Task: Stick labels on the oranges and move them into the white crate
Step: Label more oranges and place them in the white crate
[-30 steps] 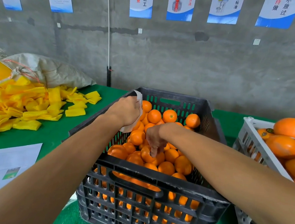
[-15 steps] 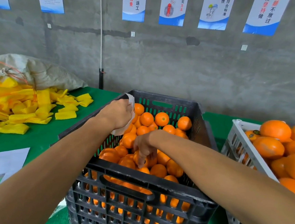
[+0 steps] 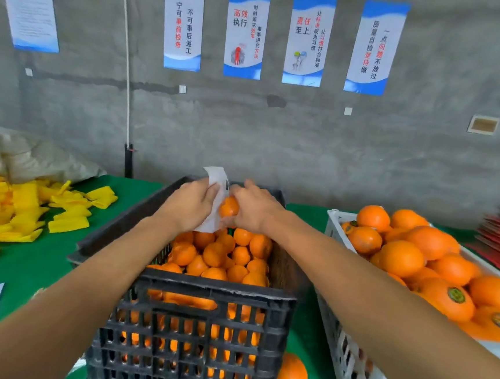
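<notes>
Oranges fill the black crate (image 3: 203, 294), and one orange (image 3: 229, 207) is held above them between both hands. Right hand (image 3: 256, 211) curls its fingers around that orange. Left hand (image 3: 191, 204), just beside it, pinches a white label strip (image 3: 215, 200) that touches the orange. More oranges, some labelled, heap the white crate (image 3: 347, 346) at right.

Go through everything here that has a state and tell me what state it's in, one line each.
Left hand: gripping the white label strip.
Right hand: holding one orange above the black crate.
Black crate: well filled with oranges.
White crate: heaped with oranges, several already labelled.
Loose orange: lying on the green table between the crates.
</notes>
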`<state>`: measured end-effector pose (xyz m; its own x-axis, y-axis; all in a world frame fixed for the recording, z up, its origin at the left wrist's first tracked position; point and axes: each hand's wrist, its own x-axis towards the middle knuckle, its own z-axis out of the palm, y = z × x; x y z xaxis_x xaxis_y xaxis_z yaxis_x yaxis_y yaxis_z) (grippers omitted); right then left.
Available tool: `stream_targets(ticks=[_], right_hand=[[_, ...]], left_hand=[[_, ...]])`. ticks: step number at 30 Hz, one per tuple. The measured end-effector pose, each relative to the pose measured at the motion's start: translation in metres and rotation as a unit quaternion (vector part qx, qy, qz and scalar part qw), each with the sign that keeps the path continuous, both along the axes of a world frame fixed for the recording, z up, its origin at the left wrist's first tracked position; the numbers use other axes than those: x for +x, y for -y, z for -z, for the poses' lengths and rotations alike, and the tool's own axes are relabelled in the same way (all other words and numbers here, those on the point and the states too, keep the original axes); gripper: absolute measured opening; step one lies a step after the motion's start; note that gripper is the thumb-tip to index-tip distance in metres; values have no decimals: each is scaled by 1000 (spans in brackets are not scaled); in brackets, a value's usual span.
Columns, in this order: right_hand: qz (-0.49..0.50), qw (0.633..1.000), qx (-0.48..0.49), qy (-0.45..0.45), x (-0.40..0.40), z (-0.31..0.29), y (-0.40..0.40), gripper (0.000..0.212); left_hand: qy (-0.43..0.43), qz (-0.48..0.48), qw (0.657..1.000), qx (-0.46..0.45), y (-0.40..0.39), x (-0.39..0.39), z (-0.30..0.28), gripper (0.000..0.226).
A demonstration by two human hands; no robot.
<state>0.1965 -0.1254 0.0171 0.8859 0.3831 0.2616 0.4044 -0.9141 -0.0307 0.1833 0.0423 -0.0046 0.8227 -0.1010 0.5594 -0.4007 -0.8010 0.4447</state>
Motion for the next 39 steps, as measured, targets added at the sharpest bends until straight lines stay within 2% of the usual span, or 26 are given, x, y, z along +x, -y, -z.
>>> stream_targets(ticks=[4,10,13,14,16,18,22,24,26,30,34,39], right_hand=[[44,996,56,60,-39,-25,45,68],[142,984,26,105,-92,-46,134,62],[195,974,21,109,-117,-45,182,65],[211,971,17,110,-125,-43,197,66],[244,963,21,114,-139,-37,227,66],[279,953,39,115,-151,-32,255,66],[328,940,49,83,-172,-24,304,68],[342,938,35,46,-179,-18,323,69],[342,939,25,19,-183,-12,337,63],[323,946,20,19,-179,-9,339,32],[288,953,47,83,-164,-19,312,29],[189,970,89,122,-126,-31,236,25]], left_hand=[[55,74,996,6,54,-26,-16,32],[97,121,987,40,142,-51,-30,28],[123,144,973,129,189,-68,-25,11],[131,151,968,149,205,-74,-22,12],[146,161,958,186,233,-85,-20,35],[159,167,951,207,260,-96,-19,42],[176,146,939,257,302,-103,-15,25],[175,154,939,253,313,-101,-13,20],[170,177,944,222,317,-97,-11,22],[128,185,969,100,306,-86,-18,16],[52,167,982,-69,275,-68,-27,29],[-46,139,961,-232,206,-37,-39,20]])
